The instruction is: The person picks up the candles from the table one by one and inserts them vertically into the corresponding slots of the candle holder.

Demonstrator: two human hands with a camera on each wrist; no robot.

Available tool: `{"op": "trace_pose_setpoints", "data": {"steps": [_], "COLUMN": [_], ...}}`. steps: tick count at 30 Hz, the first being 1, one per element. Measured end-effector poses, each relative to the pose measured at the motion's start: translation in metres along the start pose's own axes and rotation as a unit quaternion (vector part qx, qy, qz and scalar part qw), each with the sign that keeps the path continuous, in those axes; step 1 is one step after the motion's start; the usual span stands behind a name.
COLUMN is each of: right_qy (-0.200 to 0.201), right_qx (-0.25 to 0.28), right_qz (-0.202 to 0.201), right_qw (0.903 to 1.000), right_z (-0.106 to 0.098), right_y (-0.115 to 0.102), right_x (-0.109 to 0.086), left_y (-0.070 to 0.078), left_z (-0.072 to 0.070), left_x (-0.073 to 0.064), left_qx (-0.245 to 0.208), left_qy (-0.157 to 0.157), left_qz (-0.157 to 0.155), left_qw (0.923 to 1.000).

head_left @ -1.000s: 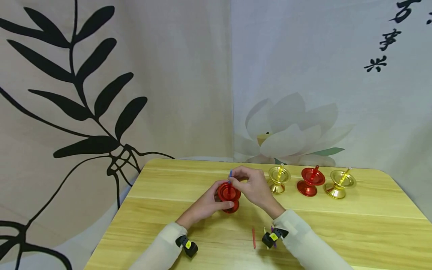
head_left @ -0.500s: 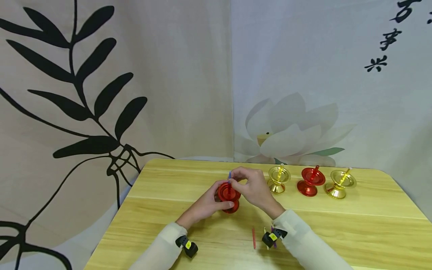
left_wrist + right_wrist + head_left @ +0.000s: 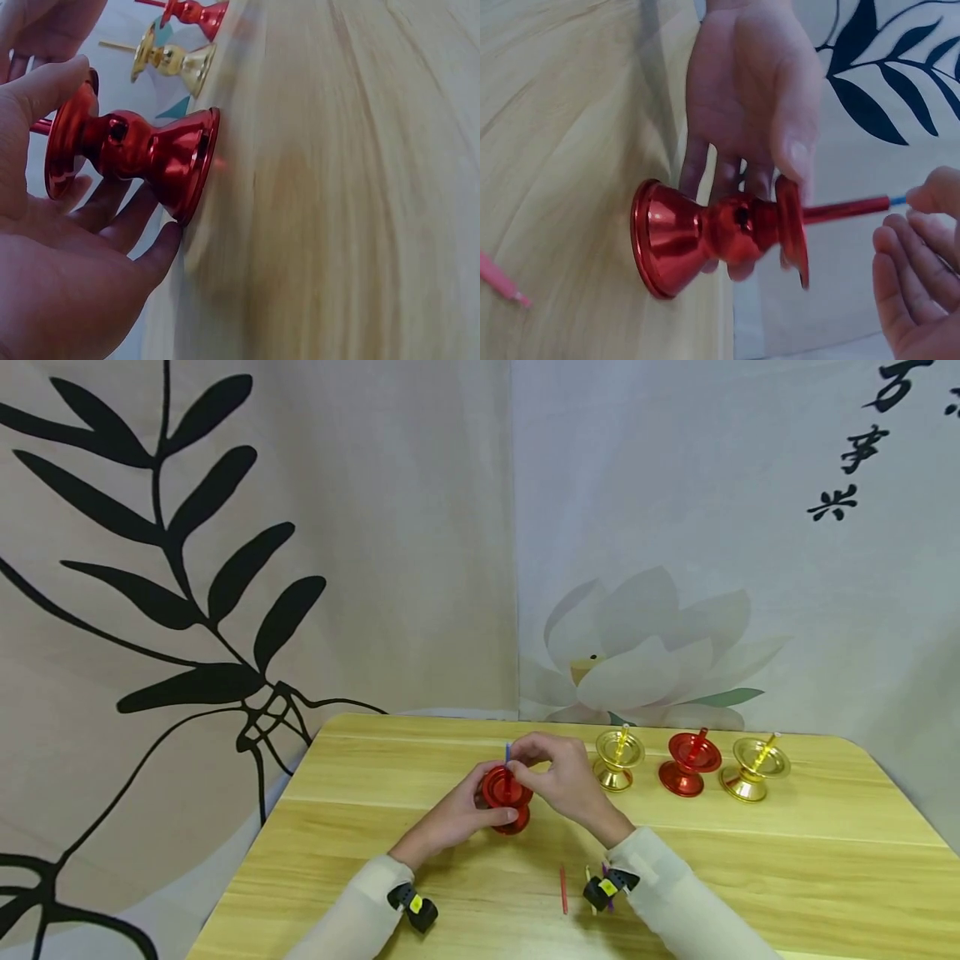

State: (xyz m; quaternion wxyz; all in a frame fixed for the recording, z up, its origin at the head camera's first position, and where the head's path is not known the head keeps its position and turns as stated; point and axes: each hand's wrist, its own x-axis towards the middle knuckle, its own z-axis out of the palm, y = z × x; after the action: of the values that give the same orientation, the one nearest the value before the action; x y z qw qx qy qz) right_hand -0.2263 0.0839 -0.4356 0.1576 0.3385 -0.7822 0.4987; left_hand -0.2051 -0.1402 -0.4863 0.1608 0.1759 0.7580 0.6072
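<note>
A shiny red candlestick (image 3: 513, 823) stands upright on the table, its foot at the wood in the left wrist view. My left hand (image 3: 459, 820) grips it from the left, thumb across the front below the dish and fingers behind. From its dish rises a narrow red tube (image 3: 847, 210). My right hand (image 3: 561, 777) pinches a thin blue candle (image 3: 507, 752) right above that tube. In the right wrist view, the blue candle (image 3: 898, 200) meets the tube's mouth in line with it, and its upper part is hidden by the fingertips.
To the right stand a gold candlestick (image 3: 617, 777), another red candlestick (image 3: 683, 779) and a second gold candlestick (image 3: 745, 787). A pink-red candle (image 3: 564, 890) lies near the front, with yellowish and purple sticks partly hidden under the right wrist camera (image 3: 602, 890).
The blue candle has shifted slightly left and become more upright over the red tube, my right fingers moving with it. My left hand and the candlestick have stayed in place.
</note>
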Motion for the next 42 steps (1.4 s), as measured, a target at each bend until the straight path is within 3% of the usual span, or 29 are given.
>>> {"op": "trace_pose_setpoints", "data": {"steps": [8, 18, 28, 33, 37, 39, 42], "right_qy": [-0.012, -0.053, -0.119, -0.144, -0.161, -0.171, -0.183], "right_qx": [-0.013, -0.029, -0.046, -0.075, -0.098, -0.112, -0.134], "right_qz": [0.054, 0.098, 0.114, 0.107, 0.102, 0.103, 0.1], "right_qw": [0.9984, 0.9934, 0.9852, 0.981, 0.9768, 0.9735, 0.9688], "right_z": [-0.02, -0.043, -0.049, -0.046, -0.04, -0.037, -0.033], "right_y": [0.005, 0.008, 0.004, 0.001, 0.001, 0.001, 0.0], "right_x": [-0.02, -0.061, -0.102, -0.112, -0.115, -0.116, -0.118], "left_y": [-0.001, -0.001, 0.003, 0.005, 0.008, 0.01, 0.014], "left_z": [-0.01, -0.019, -0.021, -0.019, -0.019, -0.018, -0.017], "left_x": [-0.006, -0.01, -0.019, -0.026, -0.035, -0.04, -0.046], "left_qx": [0.008, 0.016, 0.036, 0.07, 0.108, 0.125, 0.136], "left_qy": [0.019, 0.028, 0.061, 0.077, 0.095, 0.088, 0.04], "left_qz": [-0.021, -0.026, -0.02, -0.011, -0.03, -0.044, -0.054], "left_qw": [0.9996, 0.9991, 0.9973, 0.9945, 0.9892, 0.9873, 0.9884]}}
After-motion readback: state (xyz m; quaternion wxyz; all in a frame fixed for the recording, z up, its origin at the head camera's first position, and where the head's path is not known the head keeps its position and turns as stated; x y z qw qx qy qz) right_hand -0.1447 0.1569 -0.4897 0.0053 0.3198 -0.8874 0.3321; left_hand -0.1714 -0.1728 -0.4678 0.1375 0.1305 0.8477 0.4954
